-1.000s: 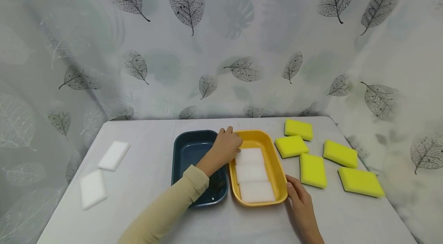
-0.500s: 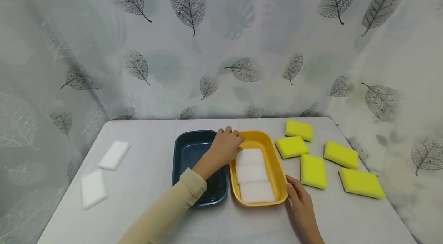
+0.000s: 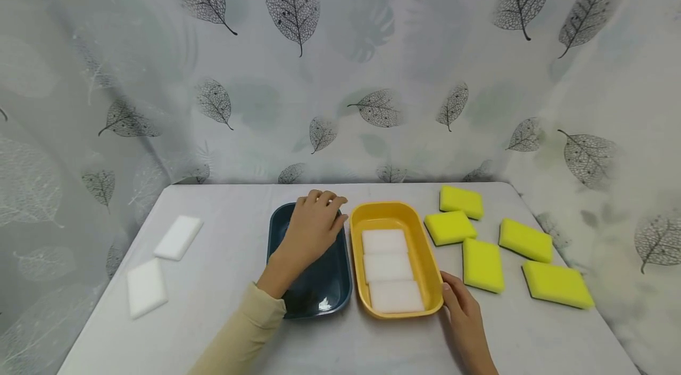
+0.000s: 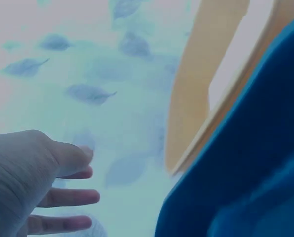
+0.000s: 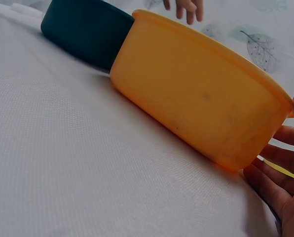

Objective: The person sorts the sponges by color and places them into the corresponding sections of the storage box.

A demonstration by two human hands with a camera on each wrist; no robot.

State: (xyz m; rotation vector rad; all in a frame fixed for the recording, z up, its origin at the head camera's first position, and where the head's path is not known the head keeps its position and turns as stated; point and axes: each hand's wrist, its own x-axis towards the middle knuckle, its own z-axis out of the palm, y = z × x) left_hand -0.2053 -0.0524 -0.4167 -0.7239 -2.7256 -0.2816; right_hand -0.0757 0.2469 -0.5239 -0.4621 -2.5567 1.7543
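Note:
In the head view, my left hand [image 3: 313, 224] hovers over the dark blue tray [image 3: 308, 304] with nothing in it, its fingers spread and loosely bent. The left wrist view shows the thumb and fingers of this hand [image 4: 63, 173] apart, to the left of the blue tray's wall [image 4: 255, 133]. A yellow tray [image 3: 433, 280] stands right beside the blue one and holds three white sponges [image 3: 388, 267] in a column. My right hand [image 3: 464, 316] rests against its near right corner. In the right wrist view, the thumb is at the rim and the fingers [image 5: 270, 177] lie along the outer wall.
Two white sponges [image 3: 178, 238] [image 3: 146, 289] lie on the white-covered table's left side. Several yellow sponges with dark undersides [image 3: 482, 264] are scattered to the right of the yellow tray. A leaf-patterned curtain [image 3: 340, 67] hangs behind the table.
My left hand has let go of the yellow tray's far left corner and moved left over the blue tray. The right hand has stayed at the yellow tray's corner.

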